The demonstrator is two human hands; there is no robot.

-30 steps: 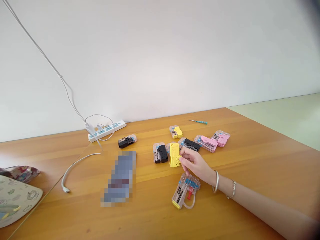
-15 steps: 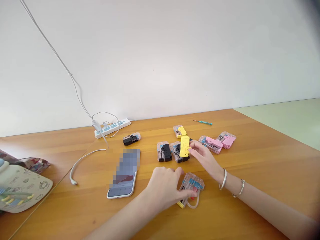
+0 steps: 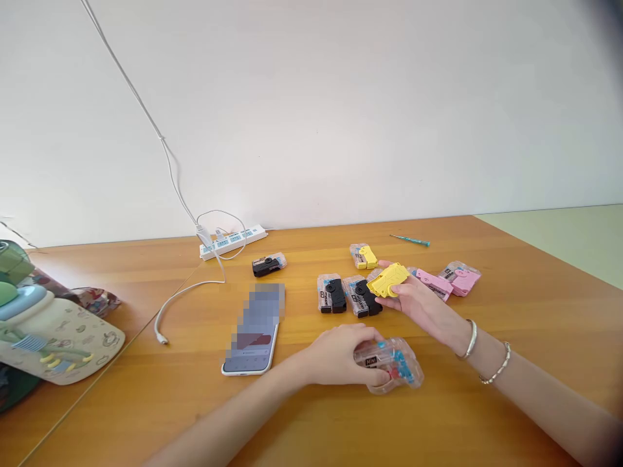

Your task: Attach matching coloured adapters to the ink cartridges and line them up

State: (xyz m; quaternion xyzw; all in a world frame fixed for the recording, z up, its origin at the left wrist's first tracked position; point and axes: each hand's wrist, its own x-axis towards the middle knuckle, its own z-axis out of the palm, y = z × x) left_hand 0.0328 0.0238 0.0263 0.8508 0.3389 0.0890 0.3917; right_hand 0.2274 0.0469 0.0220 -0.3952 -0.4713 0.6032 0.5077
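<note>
Left grip [image 3: 338, 355] clasping clear toy [image 3: 389, 362], right grip [image 3: 422, 303] pinching yellow piece [image 3: 388, 279]

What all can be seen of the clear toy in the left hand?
The clear toy has a see-through, plastic-looking body with blue parts inside, a small red piece and a dark label reading MINI. The left hand grips its left end, covering part of it; the blue end points right. It is over the near part of the wooden table; whether it touches the tabletop is unclear.
</note>
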